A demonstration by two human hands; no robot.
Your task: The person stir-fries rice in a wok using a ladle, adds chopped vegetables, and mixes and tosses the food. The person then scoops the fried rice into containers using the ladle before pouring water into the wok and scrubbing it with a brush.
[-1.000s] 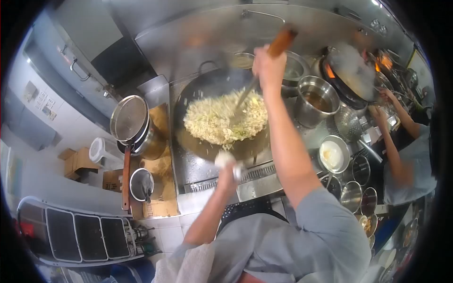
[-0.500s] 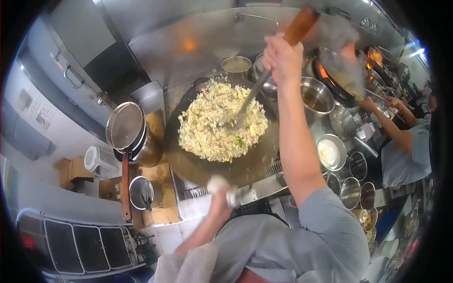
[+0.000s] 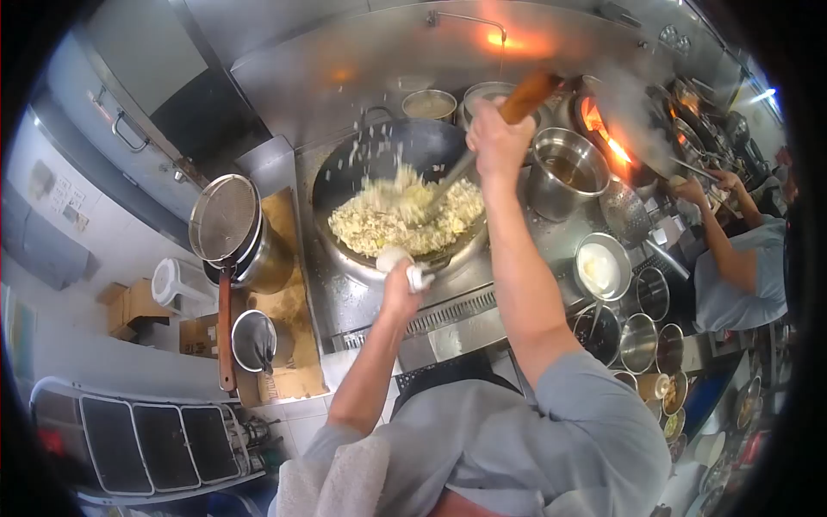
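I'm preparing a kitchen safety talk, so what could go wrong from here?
The airborne rice might land outside the wok. The left hand, holding a white cloth at the wok's near edge, could get burned if the cloth slips. Flames flare to the right, so the right hand might get scorched reaching that way.

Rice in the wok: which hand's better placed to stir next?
Probably the right hand, gripping the wooden handle, its shaft reaching into the rice; the left hand holds white cloth at the wok's near rim.

Rice in wok, pot behind
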